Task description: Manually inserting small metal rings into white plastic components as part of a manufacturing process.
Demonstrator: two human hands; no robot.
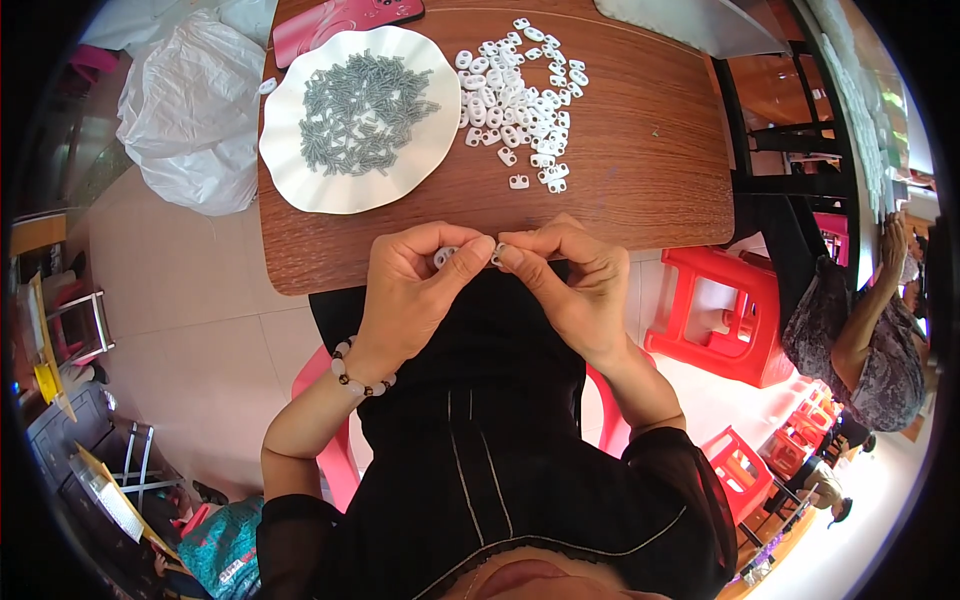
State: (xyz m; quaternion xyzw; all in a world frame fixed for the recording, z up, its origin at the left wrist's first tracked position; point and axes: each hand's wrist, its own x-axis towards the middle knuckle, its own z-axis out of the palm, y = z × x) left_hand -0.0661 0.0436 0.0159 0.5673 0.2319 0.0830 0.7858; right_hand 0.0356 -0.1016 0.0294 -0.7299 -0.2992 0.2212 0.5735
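My left hand (415, 285) is closed, with a small white two-holed plastic piece (445, 257) between its curled fingers and thumb. My right hand (570, 285) pinches another small white plastic piece (497, 254), and the tips of both hands meet there, just over the table's near edge. Beyond them, a pile of similar white two-holed pieces (510, 100) lies loose on the wood. A white wavy-rimmed plate (290, 170) to its left holds a heap of tiny grey spring-like cylinders (365, 110).
The brown wooden table (650, 130) carries a pink phone (340, 25) at its far left and one stray white piece (267, 87). A white plastic bag (190, 110) stands left of the table. Red stools (720, 310) are on the right, near another person's arm (868, 310).
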